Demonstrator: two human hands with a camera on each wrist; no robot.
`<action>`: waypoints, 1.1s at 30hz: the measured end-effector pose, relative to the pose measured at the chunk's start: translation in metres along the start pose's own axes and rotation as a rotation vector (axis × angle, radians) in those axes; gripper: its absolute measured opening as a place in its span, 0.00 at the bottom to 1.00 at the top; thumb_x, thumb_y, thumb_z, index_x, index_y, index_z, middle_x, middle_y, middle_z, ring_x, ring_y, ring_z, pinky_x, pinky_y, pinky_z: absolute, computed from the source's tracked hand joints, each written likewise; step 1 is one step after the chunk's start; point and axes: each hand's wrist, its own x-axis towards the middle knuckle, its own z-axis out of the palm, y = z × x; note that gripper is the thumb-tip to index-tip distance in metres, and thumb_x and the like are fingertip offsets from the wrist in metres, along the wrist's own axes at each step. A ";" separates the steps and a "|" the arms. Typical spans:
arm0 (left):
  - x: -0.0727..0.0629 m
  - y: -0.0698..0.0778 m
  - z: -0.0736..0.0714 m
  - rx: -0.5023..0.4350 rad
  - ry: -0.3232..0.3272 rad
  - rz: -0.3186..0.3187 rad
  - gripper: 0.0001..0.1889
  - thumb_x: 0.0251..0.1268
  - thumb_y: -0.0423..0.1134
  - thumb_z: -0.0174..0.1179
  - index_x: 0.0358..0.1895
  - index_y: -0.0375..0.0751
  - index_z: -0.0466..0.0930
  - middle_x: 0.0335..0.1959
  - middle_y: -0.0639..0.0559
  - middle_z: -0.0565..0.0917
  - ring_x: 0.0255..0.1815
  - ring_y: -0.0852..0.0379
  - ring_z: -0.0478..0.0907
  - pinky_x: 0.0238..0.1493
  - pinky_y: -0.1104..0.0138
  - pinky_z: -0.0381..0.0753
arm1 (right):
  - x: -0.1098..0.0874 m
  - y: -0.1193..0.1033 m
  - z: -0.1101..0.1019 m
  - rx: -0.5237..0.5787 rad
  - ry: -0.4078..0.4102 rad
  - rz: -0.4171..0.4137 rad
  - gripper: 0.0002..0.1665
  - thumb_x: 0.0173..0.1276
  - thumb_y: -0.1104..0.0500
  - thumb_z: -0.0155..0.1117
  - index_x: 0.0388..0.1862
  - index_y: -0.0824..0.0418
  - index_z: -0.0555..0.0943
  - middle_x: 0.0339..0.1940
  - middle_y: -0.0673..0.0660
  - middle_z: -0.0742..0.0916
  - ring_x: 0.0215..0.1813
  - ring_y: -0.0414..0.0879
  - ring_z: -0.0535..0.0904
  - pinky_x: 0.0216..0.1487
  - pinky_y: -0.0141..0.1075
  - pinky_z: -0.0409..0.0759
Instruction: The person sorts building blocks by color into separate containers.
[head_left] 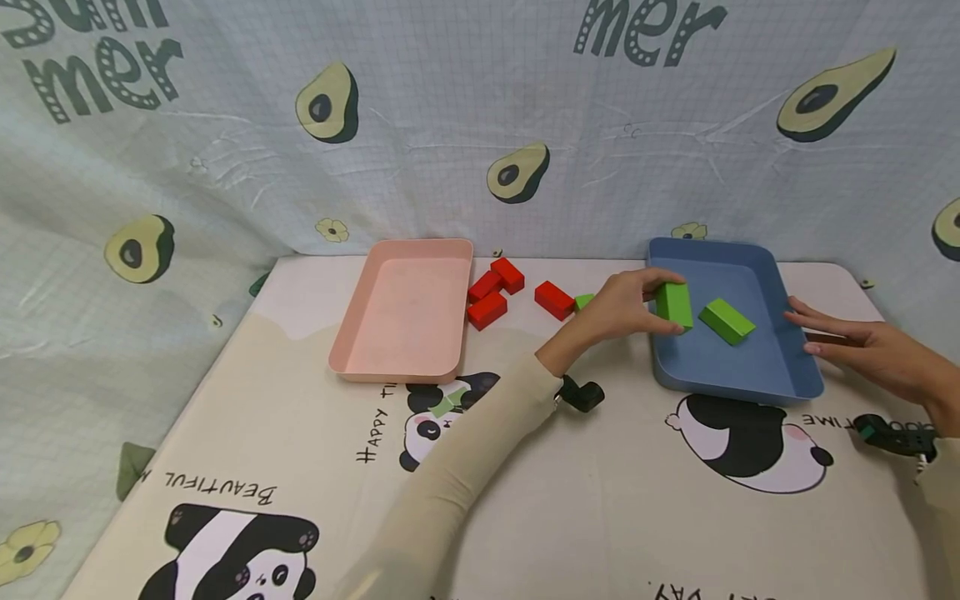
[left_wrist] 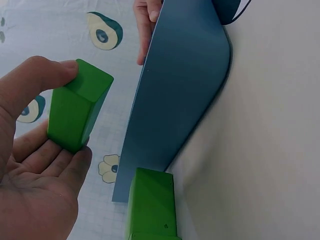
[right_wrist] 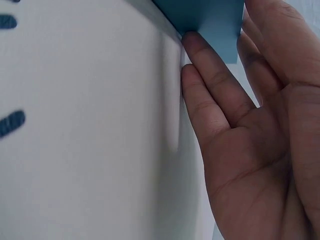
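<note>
My left hand (head_left: 626,307) pinches a green block (head_left: 675,306) between thumb and fingers, above the left side of the blue tray (head_left: 731,371). In the left wrist view the held block (left_wrist: 72,112) is tilted, its end by the thumb. A second green block (head_left: 727,322) lies inside the blue tray. My right hand (head_left: 873,346) has its fingers extended against the tray's right wall; in the right wrist view the fingertips (right_wrist: 192,40) meet the blue side. Another green block (head_left: 583,302) lies on the table, mostly hidden behind the left hand.
A pink tray (head_left: 401,308) stands on the left with nothing in it. Several red blocks (head_left: 487,310) lie between the two trays, one red block (head_left: 555,300) close to the left wrist. A printed cloth (head_left: 585,500) covers the table, and a patterned curtain (head_left: 420,167) hangs behind.
</note>
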 end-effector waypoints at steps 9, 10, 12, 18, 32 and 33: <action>0.003 0.000 0.004 0.015 -0.004 -0.004 0.35 0.56 0.39 0.77 0.69 0.41 0.75 0.63 0.48 0.79 0.56 0.64 0.77 0.60 0.76 0.77 | -0.001 0.001 0.002 -0.041 0.026 0.015 0.34 0.81 0.59 0.56 0.82 0.53 0.60 0.82 0.33 0.49 0.77 0.22 0.36 0.58 0.06 0.47; 0.004 0.000 0.004 0.023 -0.004 -0.003 0.35 0.56 0.40 0.77 0.69 0.41 0.75 0.63 0.48 0.79 0.56 0.64 0.77 0.60 0.76 0.77 | -0.001 0.001 0.002 -0.045 0.029 0.016 0.34 0.81 0.59 0.56 0.82 0.53 0.61 0.82 0.33 0.49 0.77 0.22 0.36 0.58 0.06 0.47; 0.004 -0.001 0.005 0.030 -0.004 -0.002 0.35 0.56 0.40 0.77 0.69 0.41 0.75 0.63 0.48 0.79 0.55 0.64 0.77 0.60 0.76 0.77 | -0.002 0.001 0.002 -0.048 0.032 0.014 0.34 0.80 0.59 0.56 0.82 0.53 0.61 0.82 0.33 0.50 0.77 0.21 0.37 0.59 0.06 0.48; 0.006 -0.001 0.005 0.008 -0.002 -0.020 0.35 0.56 0.40 0.77 0.68 0.42 0.76 0.62 0.50 0.79 0.54 0.65 0.77 0.58 0.76 0.77 | -0.002 0.000 0.003 -0.051 0.032 0.006 0.34 0.80 0.59 0.56 0.82 0.53 0.61 0.82 0.33 0.50 0.76 0.21 0.38 0.59 0.06 0.48; 0.012 0.000 0.007 0.006 0.003 -0.049 0.34 0.56 0.40 0.77 0.68 0.43 0.77 0.61 0.53 0.80 0.54 0.67 0.76 0.57 0.79 0.76 | 0.000 0.003 0.002 -0.056 0.025 0.015 0.34 0.81 0.57 0.55 0.82 0.52 0.60 0.82 0.31 0.49 0.75 0.20 0.37 0.58 0.06 0.47; 0.013 0.000 0.007 0.001 0.005 -0.053 0.34 0.55 0.41 0.77 0.68 0.43 0.77 0.61 0.54 0.80 0.54 0.68 0.76 0.57 0.79 0.76 | 0.000 0.003 0.002 -0.059 0.026 0.016 0.34 0.81 0.57 0.55 0.82 0.51 0.60 0.81 0.30 0.49 0.75 0.20 0.37 0.57 0.06 0.47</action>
